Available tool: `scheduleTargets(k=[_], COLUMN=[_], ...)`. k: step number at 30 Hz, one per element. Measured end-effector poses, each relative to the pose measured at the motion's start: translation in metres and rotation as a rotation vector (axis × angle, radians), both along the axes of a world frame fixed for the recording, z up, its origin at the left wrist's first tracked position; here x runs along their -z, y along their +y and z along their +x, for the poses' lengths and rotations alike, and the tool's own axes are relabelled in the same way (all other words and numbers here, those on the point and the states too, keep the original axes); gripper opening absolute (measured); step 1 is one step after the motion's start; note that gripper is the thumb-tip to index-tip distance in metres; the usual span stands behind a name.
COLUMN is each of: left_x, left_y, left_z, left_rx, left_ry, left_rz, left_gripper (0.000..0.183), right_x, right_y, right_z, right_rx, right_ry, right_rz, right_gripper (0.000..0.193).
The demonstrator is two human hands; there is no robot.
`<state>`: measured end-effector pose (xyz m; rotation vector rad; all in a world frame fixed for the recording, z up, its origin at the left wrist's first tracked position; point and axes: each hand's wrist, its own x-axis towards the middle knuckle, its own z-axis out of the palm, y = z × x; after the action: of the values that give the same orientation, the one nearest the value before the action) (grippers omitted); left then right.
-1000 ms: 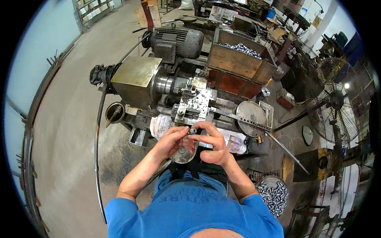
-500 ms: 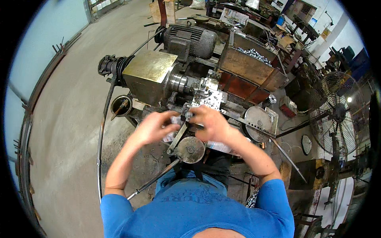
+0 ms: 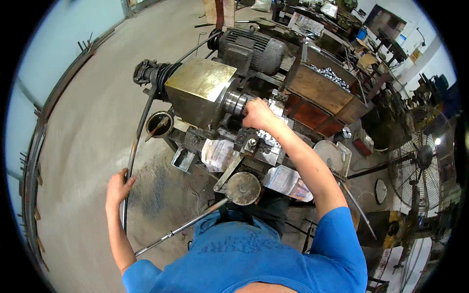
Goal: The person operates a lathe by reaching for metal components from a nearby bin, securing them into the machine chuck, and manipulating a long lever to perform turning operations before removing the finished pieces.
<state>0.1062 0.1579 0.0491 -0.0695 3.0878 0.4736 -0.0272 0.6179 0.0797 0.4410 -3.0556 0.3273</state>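
Observation:
My left hand [image 3: 118,188] is closed around a long metal lever [image 3: 136,139], which runs from the far end of the lathe down past my left side. At the lathe's shiny round chuck [image 3: 235,103], my right hand [image 3: 259,115] has its fingers bent together against the front of the chuck. Whatever those fingers pinch is hidden. Just below that hand sits the tool post [image 3: 251,143], with a flat handle [image 3: 228,173] angling down from it. A round metal disc [image 3: 243,188] lies nearest my body, with a second rod [image 3: 181,227] reaching left from it.
The brass-topped headstock [image 3: 201,78] and motor [image 3: 251,51] stand beyond. A wooden box [image 3: 317,90] of small metal parts is at the back right. A pot with a brush [image 3: 160,124] sits left, a fan [image 3: 424,156] right. Printed papers [image 3: 288,183] lie around the tool post.
Both hands have left the tool post. My left hand has gone down and left onto the lever; my right hand has moved up to the chuck. The view has shifted slightly.

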Motion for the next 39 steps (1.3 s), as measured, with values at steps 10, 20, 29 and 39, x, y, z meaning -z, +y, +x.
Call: scheduleTargets(k=[10, 20, 29, 39], left_x=[0.041, 0.047, 0.198, 0.205], left_y=[-0.017, -0.14, 0.069, 0.089], left_z=[-0.019, -0.107, -0.106, -0.151], left_rx=[-0.13, -0.111, -0.112, 0.515], left_ry=[0.106, 0.318, -0.219, -0.104], left_rz=[-0.176, -0.407, 0.367, -0.43], left_gripper=[0.026, 0.025, 0.051, 0.02], right_x=[-0.032, -0.039, -0.054, 0.034], right_y=[-0.023, -0.023, 0.088, 0.286], right_z=[-0.007, -0.001, 0.123, 0.313], right_rx=[0.26, 0.236, 0.202, 1.013], right_ry=[-0.173, -0.065, 0.321, 0.093], right_rz=[-0.311, -0.259, -0.508, -0.236], right_gripper=[0.026, 0.023, 0.024, 0.033])
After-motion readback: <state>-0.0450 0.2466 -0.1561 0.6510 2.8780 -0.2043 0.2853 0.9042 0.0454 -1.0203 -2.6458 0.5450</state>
